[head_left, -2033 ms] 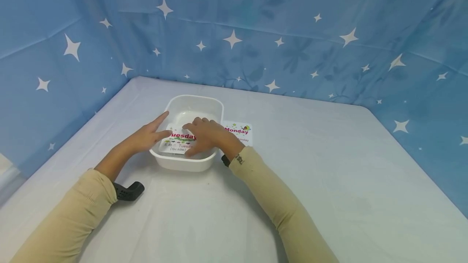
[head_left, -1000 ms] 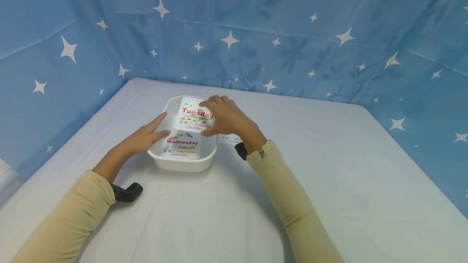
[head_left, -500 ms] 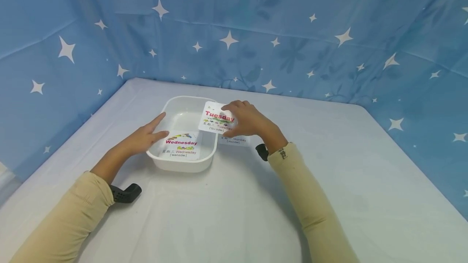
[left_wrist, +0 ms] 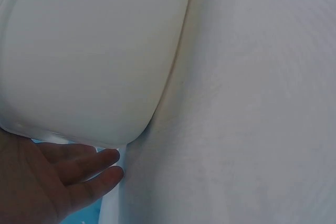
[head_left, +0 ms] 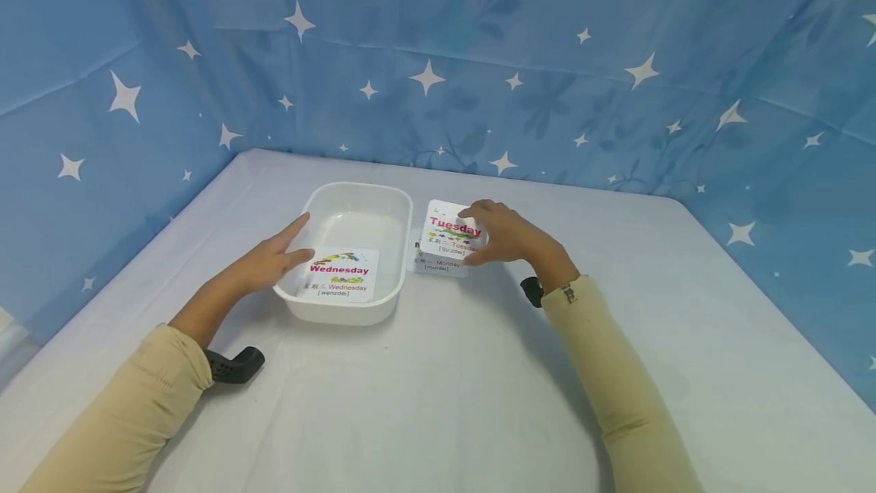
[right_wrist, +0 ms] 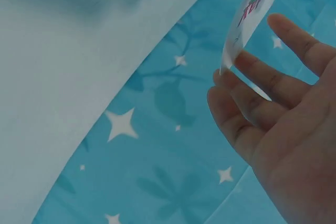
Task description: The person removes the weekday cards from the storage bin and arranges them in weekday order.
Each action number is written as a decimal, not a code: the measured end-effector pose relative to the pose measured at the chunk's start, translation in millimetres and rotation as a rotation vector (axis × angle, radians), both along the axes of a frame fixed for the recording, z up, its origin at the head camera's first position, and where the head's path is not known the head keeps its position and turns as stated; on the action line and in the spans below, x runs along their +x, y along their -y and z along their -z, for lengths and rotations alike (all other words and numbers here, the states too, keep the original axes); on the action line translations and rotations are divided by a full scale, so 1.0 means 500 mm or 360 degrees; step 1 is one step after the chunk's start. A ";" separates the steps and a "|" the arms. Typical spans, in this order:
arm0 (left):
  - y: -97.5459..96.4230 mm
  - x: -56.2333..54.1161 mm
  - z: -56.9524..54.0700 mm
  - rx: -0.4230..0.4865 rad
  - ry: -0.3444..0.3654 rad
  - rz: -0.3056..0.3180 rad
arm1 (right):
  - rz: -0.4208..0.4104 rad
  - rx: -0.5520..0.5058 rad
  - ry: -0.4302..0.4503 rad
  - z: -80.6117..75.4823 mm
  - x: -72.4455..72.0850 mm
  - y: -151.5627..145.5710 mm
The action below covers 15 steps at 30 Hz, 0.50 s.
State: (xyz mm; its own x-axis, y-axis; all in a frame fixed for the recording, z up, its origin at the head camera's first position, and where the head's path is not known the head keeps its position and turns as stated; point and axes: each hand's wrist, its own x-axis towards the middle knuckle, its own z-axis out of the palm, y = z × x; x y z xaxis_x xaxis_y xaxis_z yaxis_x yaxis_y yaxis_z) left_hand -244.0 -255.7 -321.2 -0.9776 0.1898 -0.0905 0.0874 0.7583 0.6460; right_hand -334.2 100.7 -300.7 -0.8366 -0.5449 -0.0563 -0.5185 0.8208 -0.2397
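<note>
Tuesday card [head_left: 452, 233], pinched at its right edge by the right hand [head_left: 509, 238], hangs just above the Monday card [head_left: 438, 263], which lies flat on the bench [head_left: 479, 386] at 3 o'clock of the white tub [head_left: 350, 257]; I judge the edge grip keeps the printed face up and readable. The left hand [head_left: 270, 257], fingers straight and holding nothing, rests against the tub's 9 o'clock wall, seemingly to steady it. Counted: three cards, the Wednesday card [head_left: 340, 275] lying inside the tub, one tub, two hands.
</note>
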 end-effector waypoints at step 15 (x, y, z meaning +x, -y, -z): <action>-0.001 0.003 0.000 0.0002 -0.0005 0.0003 | 0.0120 0.0076 0.0188 0.018 -0.009 -0.128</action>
State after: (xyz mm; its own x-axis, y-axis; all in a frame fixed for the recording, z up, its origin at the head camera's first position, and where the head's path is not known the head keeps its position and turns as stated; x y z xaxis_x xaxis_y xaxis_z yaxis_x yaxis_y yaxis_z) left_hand -242.6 -255.0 -321.2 -0.9776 0.1917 -0.0871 0.0909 0.7574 0.6467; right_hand -338.5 164.9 -309.8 -0.8612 -0.4749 -0.1811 -0.4252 0.8684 -0.2550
